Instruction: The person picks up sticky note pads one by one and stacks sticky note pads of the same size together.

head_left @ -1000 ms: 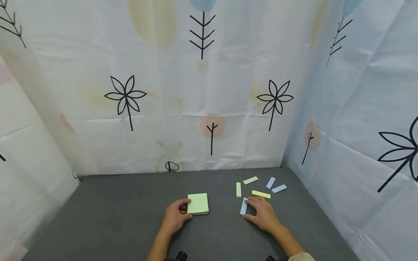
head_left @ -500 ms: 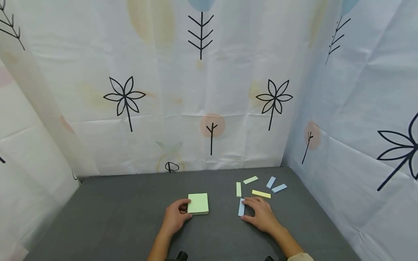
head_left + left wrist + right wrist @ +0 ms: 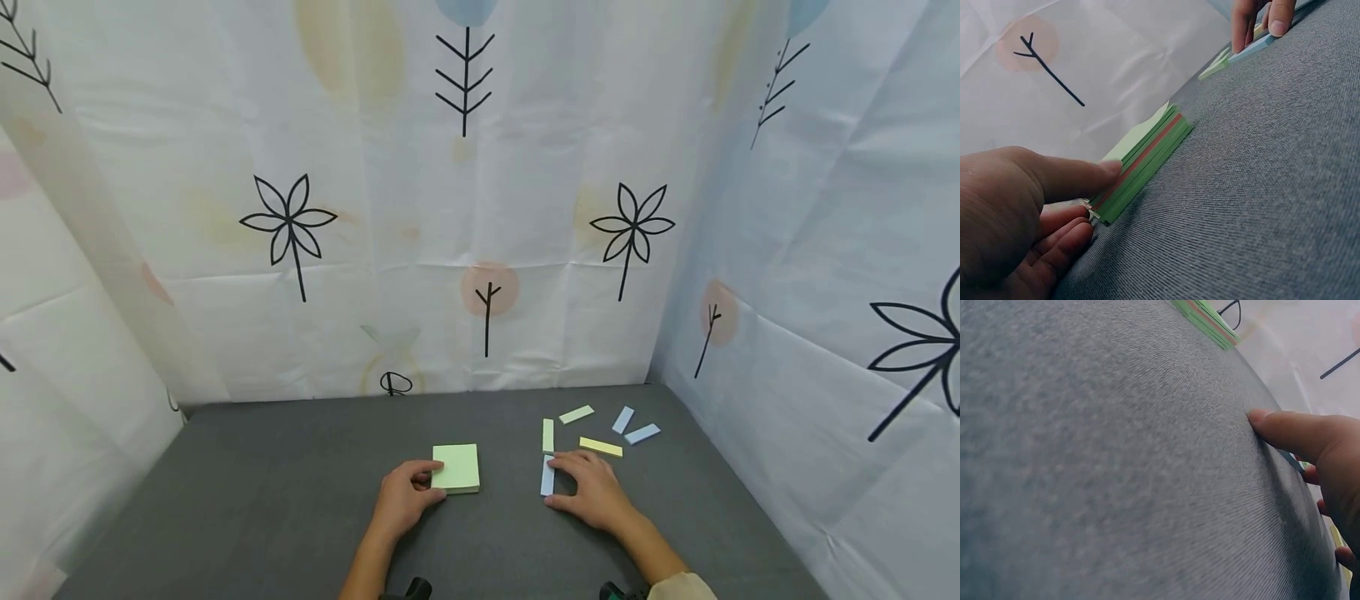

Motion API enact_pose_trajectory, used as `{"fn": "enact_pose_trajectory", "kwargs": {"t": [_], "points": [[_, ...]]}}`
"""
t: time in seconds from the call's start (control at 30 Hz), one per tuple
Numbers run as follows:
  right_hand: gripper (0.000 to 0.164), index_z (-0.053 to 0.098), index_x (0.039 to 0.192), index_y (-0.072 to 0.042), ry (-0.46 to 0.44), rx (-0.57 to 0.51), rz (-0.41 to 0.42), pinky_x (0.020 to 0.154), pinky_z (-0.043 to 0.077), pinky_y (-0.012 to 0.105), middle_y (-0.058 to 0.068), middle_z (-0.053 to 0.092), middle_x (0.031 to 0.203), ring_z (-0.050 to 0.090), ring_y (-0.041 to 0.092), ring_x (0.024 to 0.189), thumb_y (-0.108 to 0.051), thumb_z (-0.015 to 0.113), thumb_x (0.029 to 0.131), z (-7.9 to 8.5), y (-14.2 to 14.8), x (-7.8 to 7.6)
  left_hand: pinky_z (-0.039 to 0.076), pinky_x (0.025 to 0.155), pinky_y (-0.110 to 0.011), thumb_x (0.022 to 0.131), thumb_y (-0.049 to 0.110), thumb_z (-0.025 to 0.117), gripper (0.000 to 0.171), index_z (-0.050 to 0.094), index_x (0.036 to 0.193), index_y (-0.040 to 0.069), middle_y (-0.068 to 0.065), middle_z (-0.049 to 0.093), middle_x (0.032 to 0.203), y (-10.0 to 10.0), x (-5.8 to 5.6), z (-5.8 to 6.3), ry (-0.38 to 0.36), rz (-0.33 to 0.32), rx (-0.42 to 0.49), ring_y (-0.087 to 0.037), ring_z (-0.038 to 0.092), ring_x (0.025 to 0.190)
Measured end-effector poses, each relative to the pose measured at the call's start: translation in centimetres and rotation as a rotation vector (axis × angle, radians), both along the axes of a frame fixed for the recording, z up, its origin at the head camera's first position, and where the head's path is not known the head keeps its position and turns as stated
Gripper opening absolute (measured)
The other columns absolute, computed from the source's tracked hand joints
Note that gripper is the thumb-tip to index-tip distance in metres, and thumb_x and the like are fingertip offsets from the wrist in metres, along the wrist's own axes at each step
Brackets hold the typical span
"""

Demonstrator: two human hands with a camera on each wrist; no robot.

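Observation:
A thick square pad of pale green sticky notes point(image 3: 455, 468), with a red layer showing in its side, lies on the grey table. My left hand point(image 3: 402, 498) holds its left side; in the left wrist view the thumb point(image 3: 1100, 175) presses the near edge and the other fingers curl at the corner. To the right, my right hand point(image 3: 592, 490) pinches a light blue sticky strip pad point(image 3: 547, 477) end to end, forefinger at the far end and thumb at the near end. That strip stands in line below a pale green strip point(image 3: 548, 435), their ends almost meeting.
Behind the right hand lie a yellow strip point(image 3: 601, 447), a slanted green strip point(image 3: 576, 414) and two blue strips point(image 3: 622, 419). A patterned white cloth point(image 3: 547, 333) hangs along the back and sides of the table point(image 3: 262, 500).
My right hand has slid the blue strip left and turned it nearly straight, into line with the upright green strip. The left hand and the green pad have stayed nearly still.

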State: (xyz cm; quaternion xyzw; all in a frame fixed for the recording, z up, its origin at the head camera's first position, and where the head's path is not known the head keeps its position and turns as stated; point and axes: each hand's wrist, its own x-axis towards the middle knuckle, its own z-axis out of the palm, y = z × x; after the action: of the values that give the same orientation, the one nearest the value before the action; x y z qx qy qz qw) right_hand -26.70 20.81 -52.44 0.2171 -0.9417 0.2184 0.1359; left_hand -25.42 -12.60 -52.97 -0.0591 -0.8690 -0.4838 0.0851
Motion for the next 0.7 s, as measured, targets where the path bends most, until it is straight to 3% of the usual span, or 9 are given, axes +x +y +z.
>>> {"fn": "enact_pose_trajectory", "kwargs": {"t": [0.23,0.57,0.7], "points": [[0.052,0.070,0.115,-0.012,0.009,-0.001,0.019,0.096,0.035,0.061,0.004,0.064,0.123,0.054,0.027,0.114,-0.042,0.082,0.074,0.4,-0.6,-0.5,0.051,0.070,-0.036,0.083,0.024,0.078,0.030,0.074,0.110,0.011,-0.008,0.067,0.102,0.1,-0.1,-0.3,0.043,0.030,0.002,-0.021,0.063,0.087],[0.051,0.070,0.114,-0.009,-0.001,0.048,0.022,0.100,0.036,0.056,0.008,0.061,0.128,0.053,0.031,0.117,-0.037,0.082,0.074,0.4,-1.0,-0.7,0.050,0.069,-0.037,0.083,0.009,0.076,0.024,0.075,0.107,0.010,-0.006,0.067,0.096,0.2,-0.2,-0.6,0.083,0.064,-0.034,-0.020,0.062,0.083],[0.044,0.072,0.108,-0.007,0.029,0.031,0.069,0.097,0.040,0.054,0.011,0.063,0.123,0.054,0.033,0.116,-0.031,0.083,0.074,0.5,-1.2,-0.6,0.050,0.069,-0.037,0.083,0.008,0.076,0.024,0.075,0.107,0.010,-0.006,0.067,0.095,0.2,-0.1,-0.5,0.077,0.063,-0.024,-0.020,0.062,0.082]]}}
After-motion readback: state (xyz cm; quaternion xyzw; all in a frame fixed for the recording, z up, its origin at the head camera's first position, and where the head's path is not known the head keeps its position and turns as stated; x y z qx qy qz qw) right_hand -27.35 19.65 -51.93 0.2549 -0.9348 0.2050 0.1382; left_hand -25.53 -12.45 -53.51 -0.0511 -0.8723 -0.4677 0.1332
